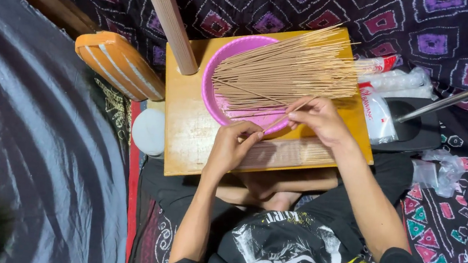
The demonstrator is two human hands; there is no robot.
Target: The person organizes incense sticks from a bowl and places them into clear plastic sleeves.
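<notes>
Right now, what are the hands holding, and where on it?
Both hold one thin stick: the left hand pinches its near end, the right hand grips it farther up, over the pink bowl.

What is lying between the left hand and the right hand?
In the head view, one thin stick spans between left hand and right hand, over the pink bowl rim.

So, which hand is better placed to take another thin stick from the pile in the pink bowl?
Probably the right hand: it lies against the edge of the stick pile over the pink bowl. The left hand is lower, on the wooden board.
</notes>
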